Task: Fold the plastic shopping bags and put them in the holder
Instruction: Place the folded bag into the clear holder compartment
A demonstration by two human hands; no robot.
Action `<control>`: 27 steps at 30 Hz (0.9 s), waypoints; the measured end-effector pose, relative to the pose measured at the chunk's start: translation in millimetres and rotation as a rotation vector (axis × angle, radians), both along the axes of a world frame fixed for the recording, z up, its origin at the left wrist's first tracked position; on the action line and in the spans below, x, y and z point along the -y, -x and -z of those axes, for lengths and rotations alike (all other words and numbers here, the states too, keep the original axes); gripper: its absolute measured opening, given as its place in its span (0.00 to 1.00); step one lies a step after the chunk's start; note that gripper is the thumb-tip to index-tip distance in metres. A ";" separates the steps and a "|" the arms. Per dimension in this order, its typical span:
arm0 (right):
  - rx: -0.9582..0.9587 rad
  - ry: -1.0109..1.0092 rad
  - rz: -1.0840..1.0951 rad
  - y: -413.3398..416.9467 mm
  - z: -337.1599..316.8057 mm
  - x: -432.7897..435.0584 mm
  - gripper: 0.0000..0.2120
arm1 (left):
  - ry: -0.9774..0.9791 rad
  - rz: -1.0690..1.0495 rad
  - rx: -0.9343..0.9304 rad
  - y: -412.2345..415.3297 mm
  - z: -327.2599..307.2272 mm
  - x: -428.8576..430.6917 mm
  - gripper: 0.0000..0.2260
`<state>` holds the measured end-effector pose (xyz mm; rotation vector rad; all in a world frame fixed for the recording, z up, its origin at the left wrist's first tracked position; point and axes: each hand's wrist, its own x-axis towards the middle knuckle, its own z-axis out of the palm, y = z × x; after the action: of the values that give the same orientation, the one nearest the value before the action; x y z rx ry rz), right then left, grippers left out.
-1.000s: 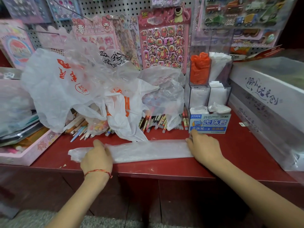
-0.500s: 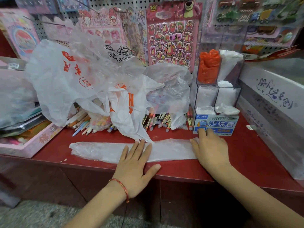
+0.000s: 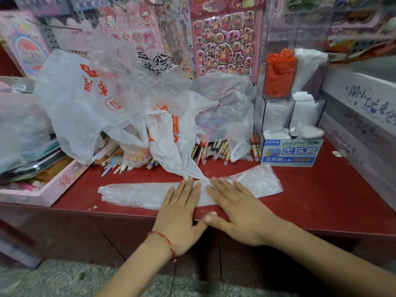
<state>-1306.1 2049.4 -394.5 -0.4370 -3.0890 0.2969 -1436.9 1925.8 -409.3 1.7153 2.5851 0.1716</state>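
A clear plastic bag folded into a long strip [image 3: 137,194] lies flat along the front of the red counter [image 3: 321,200]. My left hand [image 3: 182,211] and my right hand [image 3: 237,206] press on its middle side by side, fingers straight and spread. A heap of loose white and clear shopping bags [image 3: 120,103] with orange print rises behind the strip. At the back right stands a clear acrylic holder [image 3: 278,108] whose compartments hold folded bags, one orange [image 3: 278,71], the others white.
A blue and white pen box [image 3: 291,153] stands in front of the holder. Pens and pencils [image 3: 214,151] lie under the heap. A pink tray [image 3: 47,189] of stationery sits at the left, a white display case [image 3: 364,116] at the right, sticker sheets on the pegboard behind.
My left hand slid right along the strip from its left end to the middle. My right hand left the strip's right end and came in beside it, both flat now.
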 end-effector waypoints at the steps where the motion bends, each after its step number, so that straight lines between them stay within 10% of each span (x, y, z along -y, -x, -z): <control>1: 0.020 -0.022 0.004 -4.6 -0.7 -3.7 0.51 | -0.005 -0.015 -0.006 4.1 -0.5 5.0 0.54; 18: 0.102 -0.070 0.231 -35.2 -0.7 -39.9 0.63 | -0.054 -0.352 0.071 58.3 -2.8 64.2 0.47; 23: 0.039 -0.145 0.223 -32.3 -9.6 -40.6 0.65 | -0.734 -0.473 0.049 19.0 -11.7 52.1 0.19; 27: -0.006 -0.122 0.105 -29.2 -14.0 -40.9 0.60 | -0.931 -0.696 0.817 -38.1 -22.0 32.5 0.08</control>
<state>-1276.8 2090.3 -380.5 -0.5900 -3.0426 0.1072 -1398.8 1893.2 -387.3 0.4192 2.3358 1.8337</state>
